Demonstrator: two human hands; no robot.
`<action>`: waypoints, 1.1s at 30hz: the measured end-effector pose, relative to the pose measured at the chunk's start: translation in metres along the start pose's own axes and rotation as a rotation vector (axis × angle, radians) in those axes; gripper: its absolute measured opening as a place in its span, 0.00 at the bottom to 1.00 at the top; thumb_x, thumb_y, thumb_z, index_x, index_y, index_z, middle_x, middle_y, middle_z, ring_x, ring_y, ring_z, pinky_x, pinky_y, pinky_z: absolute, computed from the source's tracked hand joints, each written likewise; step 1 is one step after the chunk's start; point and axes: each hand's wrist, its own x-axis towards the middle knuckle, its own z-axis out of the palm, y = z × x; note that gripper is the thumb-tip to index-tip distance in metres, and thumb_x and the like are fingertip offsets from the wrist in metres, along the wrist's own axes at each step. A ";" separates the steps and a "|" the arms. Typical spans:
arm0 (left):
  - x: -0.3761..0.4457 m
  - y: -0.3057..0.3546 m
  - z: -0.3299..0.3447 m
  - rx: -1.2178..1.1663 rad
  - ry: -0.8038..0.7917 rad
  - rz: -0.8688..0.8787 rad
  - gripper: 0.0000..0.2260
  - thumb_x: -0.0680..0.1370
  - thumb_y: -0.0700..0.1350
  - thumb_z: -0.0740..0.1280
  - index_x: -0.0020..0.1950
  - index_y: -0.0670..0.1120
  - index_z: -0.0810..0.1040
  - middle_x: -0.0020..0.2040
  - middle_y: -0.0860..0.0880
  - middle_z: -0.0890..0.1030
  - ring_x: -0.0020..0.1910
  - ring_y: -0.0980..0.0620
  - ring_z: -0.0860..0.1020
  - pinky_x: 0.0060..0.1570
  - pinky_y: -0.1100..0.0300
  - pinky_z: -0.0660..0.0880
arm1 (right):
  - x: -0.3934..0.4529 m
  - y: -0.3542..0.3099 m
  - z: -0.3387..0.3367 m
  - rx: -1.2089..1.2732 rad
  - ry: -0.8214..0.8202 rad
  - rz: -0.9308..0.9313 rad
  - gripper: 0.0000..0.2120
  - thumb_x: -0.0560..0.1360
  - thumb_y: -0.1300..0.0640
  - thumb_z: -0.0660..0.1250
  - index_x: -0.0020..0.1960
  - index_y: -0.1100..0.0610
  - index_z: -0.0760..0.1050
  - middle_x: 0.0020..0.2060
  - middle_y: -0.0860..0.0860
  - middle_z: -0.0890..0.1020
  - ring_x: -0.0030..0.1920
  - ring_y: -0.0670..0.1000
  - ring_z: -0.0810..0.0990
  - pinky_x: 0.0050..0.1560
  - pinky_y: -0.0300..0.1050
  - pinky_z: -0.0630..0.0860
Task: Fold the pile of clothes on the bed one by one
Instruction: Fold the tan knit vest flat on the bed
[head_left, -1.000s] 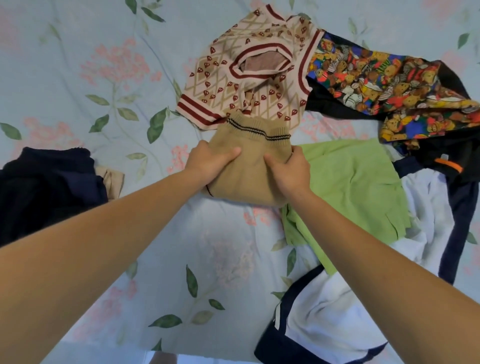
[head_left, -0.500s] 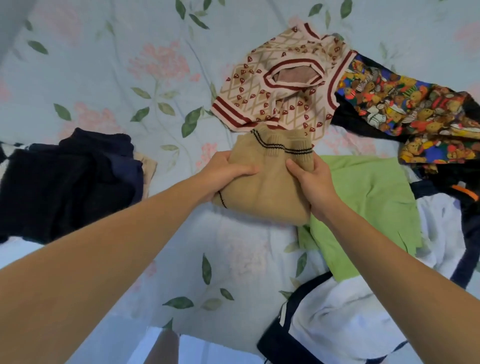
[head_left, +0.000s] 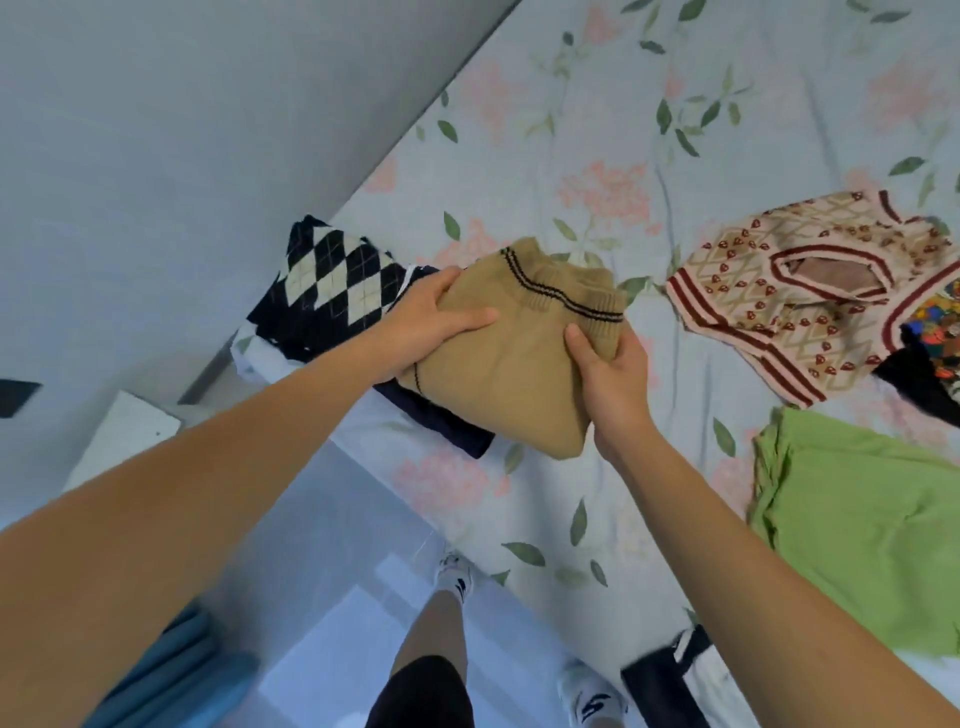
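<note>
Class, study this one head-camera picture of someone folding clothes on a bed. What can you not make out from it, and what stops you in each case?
- Dark clothes in the head view: mostly covered by the folded tan sweater that the left hand and right hand hold.
- Bear-print garment: cut off by the right edge.
- Argyle garment: its near part lies behind the left hand.
- Black-and-white garment: cut off below, partly behind the right forearm.
</note>
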 end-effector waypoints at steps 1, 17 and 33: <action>0.000 -0.007 -0.016 -0.001 0.020 -0.008 0.17 0.76 0.49 0.77 0.62 0.50 0.80 0.55 0.54 0.85 0.52 0.59 0.84 0.51 0.64 0.79 | 0.003 0.003 0.018 -0.011 0.000 0.008 0.13 0.81 0.56 0.72 0.64 0.53 0.78 0.56 0.48 0.86 0.57 0.48 0.85 0.58 0.48 0.82; 0.063 -0.102 -0.101 0.090 0.146 0.037 0.08 0.77 0.46 0.76 0.52 0.47 0.81 0.49 0.48 0.85 0.49 0.52 0.84 0.53 0.52 0.81 | 0.030 0.071 0.120 -0.278 0.163 0.041 0.20 0.81 0.58 0.69 0.70 0.53 0.69 0.53 0.38 0.79 0.50 0.33 0.80 0.53 0.35 0.78; 0.093 -0.165 -0.037 1.154 0.100 0.509 0.27 0.86 0.57 0.46 0.84 0.48 0.55 0.85 0.48 0.53 0.84 0.48 0.48 0.81 0.43 0.50 | 0.062 0.137 0.132 -1.272 -0.168 -0.576 0.31 0.86 0.49 0.53 0.85 0.59 0.48 0.85 0.53 0.51 0.84 0.51 0.45 0.82 0.57 0.52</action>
